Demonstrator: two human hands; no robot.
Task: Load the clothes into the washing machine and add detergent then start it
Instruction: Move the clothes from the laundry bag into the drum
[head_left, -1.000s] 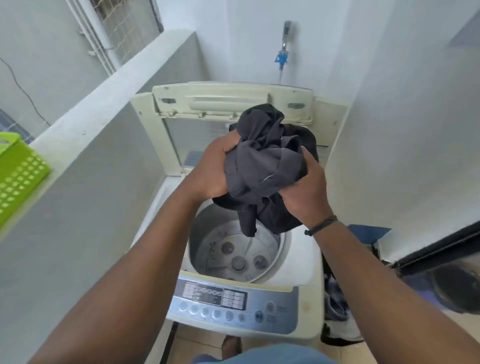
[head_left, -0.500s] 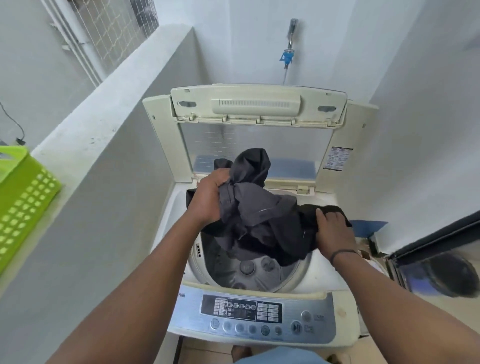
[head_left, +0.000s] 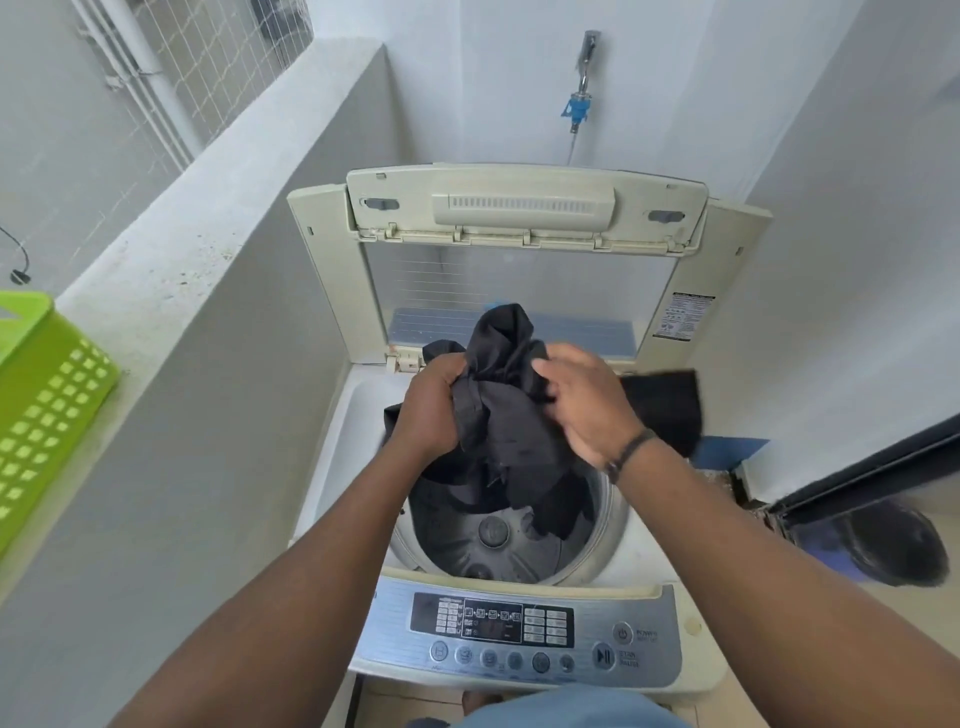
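Observation:
A cream top-loading washing machine (head_left: 337, 431) stands in front of me with its lid (head_left: 524, 208) raised upright. Above its steel drum (head_left: 493, 540) hangs a bundled dark grey garment (head_left: 509, 415). One end of the garment dangles into the drum and another part lies out over the right rim. My left hand (head_left: 431, 410) grips the bundle's left side. My right hand (head_left: 587, 405) rests on the top right of the bundle with its fingers spread and only slightly bent. The control panel (head_left: 519, 629) faces me at the front. No detergent is in view.
A green perforated laundry basket (head_left: 47, 405) sits on the concrete ledge (head_left: 171, 249) to the left. A tap with a blue fitting (head_left: 577, 106) is on the back wall. A dark round container (head_left: 893, 545) stands on the floor at right, behind a dark frame.
Both hands have brought the garment down from chest height to just over the drum. My right hand let go of the garment's right end and moved left onto the bundle.

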